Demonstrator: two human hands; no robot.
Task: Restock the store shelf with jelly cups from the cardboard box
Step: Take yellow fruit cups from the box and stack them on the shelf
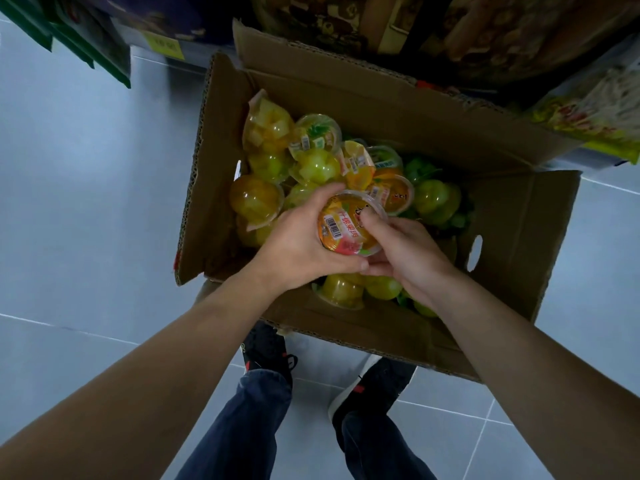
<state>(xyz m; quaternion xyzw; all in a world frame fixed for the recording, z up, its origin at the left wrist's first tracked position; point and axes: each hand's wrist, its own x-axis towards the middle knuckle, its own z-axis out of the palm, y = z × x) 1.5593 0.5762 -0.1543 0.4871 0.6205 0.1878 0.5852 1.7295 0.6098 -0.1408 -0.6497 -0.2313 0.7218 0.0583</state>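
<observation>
Both bare forearms reach forward and down from the near edge of the view and meet over the middle of an open cardboard box that sits on the pale tiled floor. The left hand comes in from the near left, its fingers curled round the left and far side of an orange jelly cup and its thumb lying along the cup's near edge. The right hand comes in from the near right, knuckles up; its thumb presses on the printed lid of the same cup and its fingers tuck under the near side, where they touch the left thumb. So the two hands are together, both clamped on that one cup, which is held tilted just above the heap with its lid, barcode and red lettering facing up.

Under and around it the box holds a loose pile of jelly cups: yellow ones with fruit chunks at the far left, green ones to the right, and a few more showing below the wrists at the near side. Some lie on their sides, some lid up. The box flaps stand open, the right one with an oval hand-hole.

Beyond the box, at the far edge, the store shelf carries packaged goods too dim to make out, with a yellow price tag at the far left. Near the bottom, the person's dark trousers and black shoes stand on the tiles just short of the box.
</observation>
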